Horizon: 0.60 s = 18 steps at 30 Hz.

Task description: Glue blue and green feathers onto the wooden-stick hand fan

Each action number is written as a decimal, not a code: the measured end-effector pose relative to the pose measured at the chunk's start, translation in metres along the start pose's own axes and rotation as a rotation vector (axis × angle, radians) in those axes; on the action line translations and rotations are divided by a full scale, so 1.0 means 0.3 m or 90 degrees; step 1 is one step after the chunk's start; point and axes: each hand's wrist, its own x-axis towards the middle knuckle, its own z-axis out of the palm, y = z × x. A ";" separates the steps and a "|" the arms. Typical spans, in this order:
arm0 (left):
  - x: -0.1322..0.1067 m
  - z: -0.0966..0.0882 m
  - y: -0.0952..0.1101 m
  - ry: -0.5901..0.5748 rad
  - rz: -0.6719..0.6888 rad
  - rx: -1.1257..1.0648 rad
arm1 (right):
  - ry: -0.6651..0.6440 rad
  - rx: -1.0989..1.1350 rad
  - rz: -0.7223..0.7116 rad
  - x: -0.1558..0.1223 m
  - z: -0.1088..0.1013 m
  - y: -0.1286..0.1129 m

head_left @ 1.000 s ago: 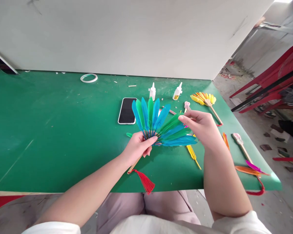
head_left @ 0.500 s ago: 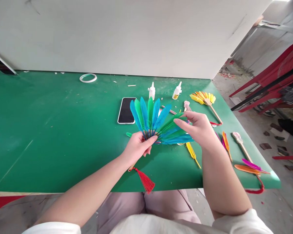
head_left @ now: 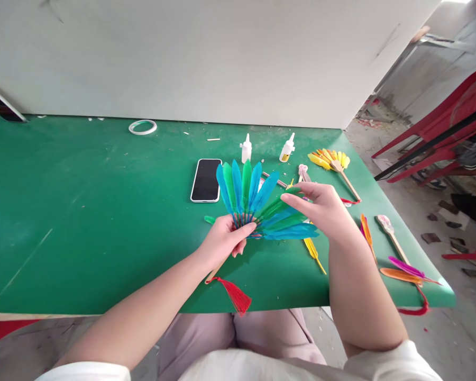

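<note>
My left hand [head_left: 224, 235] is closed round the base of a feather fan [head_left: 245, 190], where the quills of its blue and green feathers come together. Below that hand the fan's wooden handle [head_left: 214, 272] sticks out, with a red tassel [head_left: 237, 297] hanging from its end. At the fan's right side, my right hand [head_left: 321, 205] pinches a green feather [head_left: 276, 206] near its tip between thumb and fingers. Blue and green feathers spread beneath that hand. A yellow feather [head_left: 313, 251] lies on the table below it.
On the green table [head_left: 83, 211] are a phone [head_left: 206, 181], two white glue bottles [head_left: 246, 149] and a tape roll [head_left: 143, 127]. Rightward lie a yellow-orange feather fan [head_left: 329, 159], a wooden handle [head_left: 399, 246] and loose orange feathers [head_left: 400, 275]. A white panel [head_left: 182, 58] stands behind.
The fan has shifted slightly to the right in my left hand, and more of its handle shows. My right hand keeps its pinch on the green feather, almost still.
</note>
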 end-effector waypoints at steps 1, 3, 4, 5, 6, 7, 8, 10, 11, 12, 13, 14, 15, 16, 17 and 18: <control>0.000 0.000 0.000 -0.005 0.000 0.003 | 0.009 -0.015 -0.007 0.000 0.005 0.002; -0.001 0.001 0.001 -0.006 0.002 0.010 | 0.027 -0.037 -0.022 -0.001 0.016 0.005; -0.002 0.001 0.001 -0.002 0.005 0.013 | 0.035 -0.046 -0.026 -0.001 0.020 0.005; -0.002 0.001 0.002 0.004 0.009 0.014 | 0.043 -0.053 -0.028 -0.001 0.024 0.005; -0.003 0.001 0.003 0.009 0.014 0.013 | 0.050 -0.058 -0.030 -0.001 0.026 0.005; -0.004 0.001 0.004 0.011 0.020 0.011 | 0.056 -0.062 -0.030 -0.001 0.026 0.004; -0.005 0.001 0.005 0.010 0.025 0.009 | 0.062 -0.065 -0.030 -0.001 0.026 0.004; -0.008 0.000 0.007 0.001 0.033 0.006 | 0.069 -0.075 -0.032 0.000 0.024 0.005; -0.009 0.000 0.008 -0.001 0.038 0.004 | 0.067 -0.081 -0.034 0.000 0.022 0.007; -0.010 -0.001 0.008 -0.002 0.042 0.005 | 0.063 -0.087 -0.037 0.001 0.020 0.010; -0.010 -0.002 0.007 -0.003 0.046 0.006 | 0.057 -0.092 -0.038 0.002 0.018 0.013; -0.010 -0.003 0.006 -0.004 0.049 0.006 | 0.051 -0.095 -0.038 0.003 0.016 0.017; -0.010 -0.004 0.006 -0.007 0.051 0.006 | 0.045 -0.096 -0.036 0.004 0.015 0.019; -0.010 -0.005 0.005 -0.010 0.051 0.006 | 0.039 -0.096 -0.031 0.004 0.014 0.022; -0.009 -0.006 0.005 -0.013 0.050 0.005 | 0.036 -0.095 -0.024 0.004 0.013 0.023; -0.009 -0.007 0.005 -0.017 0.049 0.002 | 0.034 -0.094 -0.016 0.004 0.013 0.024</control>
